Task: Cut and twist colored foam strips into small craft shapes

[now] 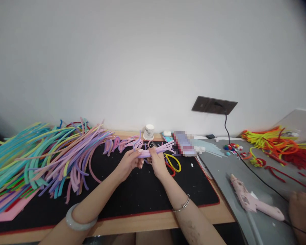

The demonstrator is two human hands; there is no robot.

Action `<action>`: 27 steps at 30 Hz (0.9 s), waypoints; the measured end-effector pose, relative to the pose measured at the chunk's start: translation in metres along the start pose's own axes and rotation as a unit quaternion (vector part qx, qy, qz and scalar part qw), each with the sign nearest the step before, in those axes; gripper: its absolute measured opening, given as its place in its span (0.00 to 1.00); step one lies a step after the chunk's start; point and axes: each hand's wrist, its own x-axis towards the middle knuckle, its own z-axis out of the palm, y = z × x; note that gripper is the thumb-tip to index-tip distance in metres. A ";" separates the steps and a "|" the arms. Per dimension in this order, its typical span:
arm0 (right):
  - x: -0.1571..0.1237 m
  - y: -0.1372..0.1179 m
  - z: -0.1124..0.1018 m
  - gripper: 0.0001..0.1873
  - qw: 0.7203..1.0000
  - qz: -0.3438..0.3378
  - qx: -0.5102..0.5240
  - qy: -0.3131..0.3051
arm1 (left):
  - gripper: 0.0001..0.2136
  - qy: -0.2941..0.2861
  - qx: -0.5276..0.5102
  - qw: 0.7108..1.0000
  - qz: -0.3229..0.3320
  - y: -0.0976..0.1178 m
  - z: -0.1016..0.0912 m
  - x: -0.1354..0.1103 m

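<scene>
My left hand [129, 162] and my right hand [158, 163] are both closed on a small bunch of lilac pipe cleaners [155, 150], held level just above the black mat [142, 190]. The bunch's loose ends fan out to the right past my right hand. Several bent lilac and pink pieces [119, 143] lie on the mat just behind my hands. A pale bangle is on my left wrist and a thin silver bracelet on my right.
A big heap of coloured pipe cleaners [40, 153] covers the left. A yellow loop [173, 162], a white cup [149, 132], a pink glue gun [255, 202] on a grey sheet, and red, yellow pipe cleaners [277, 143] lie right. Another person's hand [302, 212] is at bottom right.
</scene>
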 end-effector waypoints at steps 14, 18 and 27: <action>-0.010 -0.001 0.023 0.22 0.989 0.087 0.114 0.033 | 0.15 0.137 0.063 0.986 0.065 -0.009 0.011 0.000; -0.013 -0.003 0.024 0.20 0.986 0.096 0.133 0.016 | 0.16 0.126 0.073 0.987 0.066 -0.006 0.010 -0.001; -0.009 -0.010 0.013 0.21 0.985 0.110 0.131 -0.032 | 0.16 0.054 -0.001 0.997 0.062 0.006 0.003 -0.003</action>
